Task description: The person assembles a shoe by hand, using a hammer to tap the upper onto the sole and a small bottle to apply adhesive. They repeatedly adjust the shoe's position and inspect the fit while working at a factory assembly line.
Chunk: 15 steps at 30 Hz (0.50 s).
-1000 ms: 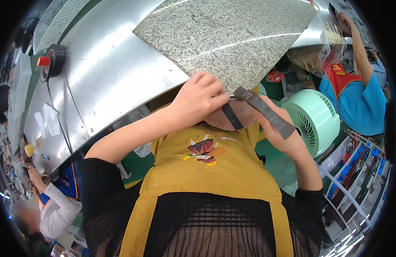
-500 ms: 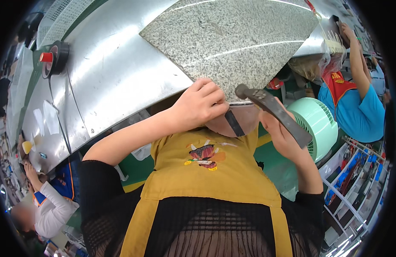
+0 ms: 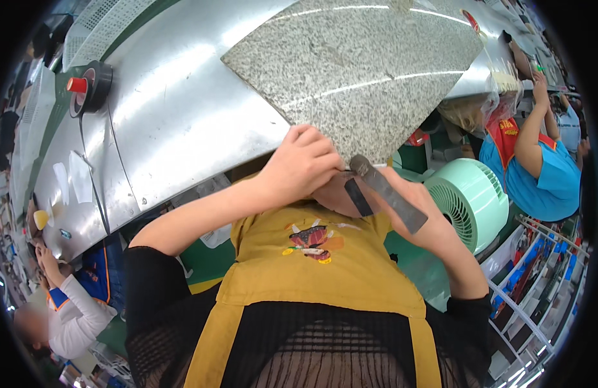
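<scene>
A rounded pinkish-brown piece (image 3: 333, 197) with a black strip (image 3: 359, 196) across it hangs at the near corner of a speckled granite slab (image 3: 357, 77). My left hand (image 3: 304, 161) pinches its upper edge against the slab's rim, fingers curled. In my right hand (image 3: 418, 205) is a dark metal hammer (image 3: 390, 194), gripped with the fingers closed. The narrow end of its head lies over the slab's corner, just right of the black strip. Hand and hammer head hide its handle, and I cannot tell whether the head touches the piece.
The slab rests on a shiny metal table (image 3: 182, 110). A black reel with a red knob (image 3: 77, 85) stands on the left. A mint-green fan (image 3: 470, 204) is close to my right forearm, with a wire rack (image 3: 531, 284) behind it. Co-workers sit at both sides.
My right hand has brought the hammer down and left, close to the slab's corner. My left hand stays on the piece. The whole view has shifted slightly.
</scene>
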Motion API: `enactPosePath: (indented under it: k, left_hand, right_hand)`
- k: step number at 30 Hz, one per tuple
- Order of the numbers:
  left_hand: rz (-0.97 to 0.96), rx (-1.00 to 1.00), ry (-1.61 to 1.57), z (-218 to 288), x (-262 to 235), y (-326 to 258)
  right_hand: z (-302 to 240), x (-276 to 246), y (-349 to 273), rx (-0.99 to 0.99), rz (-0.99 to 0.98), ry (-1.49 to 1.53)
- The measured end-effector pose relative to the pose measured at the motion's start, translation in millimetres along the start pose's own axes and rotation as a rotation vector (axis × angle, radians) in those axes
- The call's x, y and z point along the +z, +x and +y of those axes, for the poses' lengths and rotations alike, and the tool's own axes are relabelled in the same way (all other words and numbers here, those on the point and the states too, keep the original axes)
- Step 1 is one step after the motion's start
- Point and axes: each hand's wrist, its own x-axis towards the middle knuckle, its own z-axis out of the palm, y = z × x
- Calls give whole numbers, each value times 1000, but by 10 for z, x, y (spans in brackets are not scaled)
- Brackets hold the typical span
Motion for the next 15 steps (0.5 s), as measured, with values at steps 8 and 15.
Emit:
enactPosePath:
  k: [8, 15]
  left_hand:
    - [12, 169, 119, -18, -51, -10]
    - [-10, 125, 104, -22, -50, -5]
  right_hand:
    - [-255, -76, -50, 28, 104, 70]
    - [-184, -95, 21, -6, 7, 150]
